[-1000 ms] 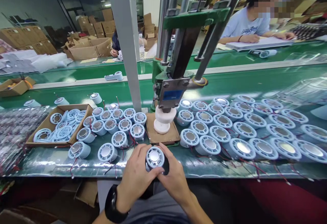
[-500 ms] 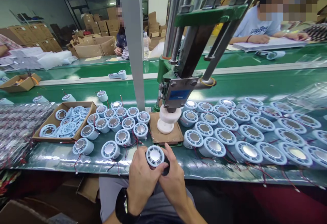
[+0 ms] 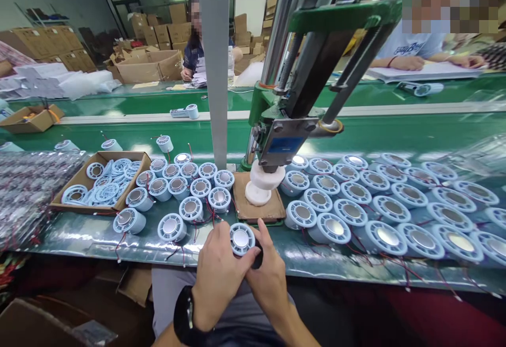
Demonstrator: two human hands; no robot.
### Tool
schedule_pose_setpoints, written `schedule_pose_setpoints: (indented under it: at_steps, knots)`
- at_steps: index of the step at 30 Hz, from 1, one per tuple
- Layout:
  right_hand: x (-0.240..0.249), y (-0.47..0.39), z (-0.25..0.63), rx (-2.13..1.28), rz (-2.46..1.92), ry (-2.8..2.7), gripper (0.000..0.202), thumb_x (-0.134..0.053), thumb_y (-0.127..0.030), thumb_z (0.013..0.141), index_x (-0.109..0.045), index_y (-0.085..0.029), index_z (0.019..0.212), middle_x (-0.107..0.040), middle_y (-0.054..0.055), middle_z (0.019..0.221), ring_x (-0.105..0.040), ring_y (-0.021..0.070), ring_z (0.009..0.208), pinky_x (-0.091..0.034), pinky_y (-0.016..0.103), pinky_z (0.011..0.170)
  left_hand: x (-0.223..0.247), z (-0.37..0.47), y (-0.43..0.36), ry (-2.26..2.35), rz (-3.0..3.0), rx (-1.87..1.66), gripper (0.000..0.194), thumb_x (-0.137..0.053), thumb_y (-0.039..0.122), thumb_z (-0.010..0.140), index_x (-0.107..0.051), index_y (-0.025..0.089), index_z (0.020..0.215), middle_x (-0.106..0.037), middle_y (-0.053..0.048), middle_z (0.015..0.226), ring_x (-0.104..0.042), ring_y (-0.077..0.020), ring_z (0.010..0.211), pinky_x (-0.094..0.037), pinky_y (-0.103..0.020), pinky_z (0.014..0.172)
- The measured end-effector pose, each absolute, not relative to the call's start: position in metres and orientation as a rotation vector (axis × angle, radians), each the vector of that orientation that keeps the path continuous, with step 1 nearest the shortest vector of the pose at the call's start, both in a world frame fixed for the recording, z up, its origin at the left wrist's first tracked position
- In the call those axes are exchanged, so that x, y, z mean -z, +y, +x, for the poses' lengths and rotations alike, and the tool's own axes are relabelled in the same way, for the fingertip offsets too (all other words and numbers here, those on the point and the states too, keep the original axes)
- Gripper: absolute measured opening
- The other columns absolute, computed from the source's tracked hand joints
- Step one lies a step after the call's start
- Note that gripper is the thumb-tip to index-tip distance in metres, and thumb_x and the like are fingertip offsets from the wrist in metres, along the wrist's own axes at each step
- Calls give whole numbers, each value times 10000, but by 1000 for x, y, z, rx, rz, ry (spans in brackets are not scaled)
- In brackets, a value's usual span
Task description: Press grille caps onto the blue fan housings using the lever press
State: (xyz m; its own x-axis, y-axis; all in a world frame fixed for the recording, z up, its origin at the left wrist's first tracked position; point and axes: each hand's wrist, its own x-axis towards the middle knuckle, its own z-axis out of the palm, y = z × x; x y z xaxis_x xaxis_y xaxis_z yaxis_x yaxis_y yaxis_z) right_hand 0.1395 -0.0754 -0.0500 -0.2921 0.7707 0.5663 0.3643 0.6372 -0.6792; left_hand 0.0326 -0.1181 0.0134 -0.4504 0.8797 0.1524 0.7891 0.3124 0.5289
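Above the bench's front edge, both my hands close around a light-blue round housing (image 3: 242, 238) with a silver disc in its slotted face, which tilts up toward me. My left hand (image 3: 217, 276) wraps its left side, the thumb lying across below the disc. My right hand (image 3: 271, 278) grips from the right, index finger raised along the side. A dark round part (image 3: 258, 258) shows between the housing and the right fingers; whether it belongs to the housing I cannot tell. Beyond my hands, a press (image 3: 284, 141) holds a white upper block (image 3: 268, 177) over a white round seat (image 3: 258, 194).
Similar housings with red wires stand left (image 3: 192, 209) and right (image 3: 334, 228) of the press. A cardboard box (image 3: 118, 209) holds light-blue rings. Plastic-wrapped goods (image 3: 35, 194) lie far left. A grey post (image 3: 215, 73) rises behind. Two people sit across the green conveyor (image 3: 166, 131).
The view has shifted slightly, so the press and post appear farther right. My hands keep their hold on the housing, with almost the same pose. The person behind the post shows more.
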Motion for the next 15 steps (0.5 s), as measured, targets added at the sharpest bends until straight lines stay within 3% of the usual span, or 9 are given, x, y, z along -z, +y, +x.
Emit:
schedule_pose_setpoints:
  at_steps: [6,9,12,15]
  knots:
    - [49,-74,139,-511,-890,-1901,772,-560,-147,902,-213,-216,1588,-673,110,1202,-702,191,1044,-601,310,902,-7,38,-120,2469,1609,-849,342,-779,307,782,-473,226,913,-607,-18,843,-657,-263,829,-530,-355,685]
    - [47,-69,139,-476,-832,-1942,675,-572,-172,905,-349,-215,1540,-662,121,1224,-682,206,1084,-602,320,905,5,45,-124,2494,1595,-887,300,-690,319,863,-484,198,1046,-627,-59,924,-656,-271,876,-541,-375,724]
    - [51,-66,142,-485,-752,-2030,620,-484,-95,894,-429,-219,1499,-641,121,1266,-651,206,1153,-587,344,955,15,51,-128,2494,1579,-916,371,-570,318,930,-453,138,1233,-640,-152,1096,-643,-312,1027,-541,-435,829]
    - [55,-65,151,-553,-734,-2141,706,-435,-48,866,-354,-232,1542,-596,114,1348,-609,198,1232,-569,365,1010,23,52,-132,2401,1639,-992,509,-479,302,967,-349,108,1419,-563,-214,1349,-550,-338,1252,-475,-498,1005]
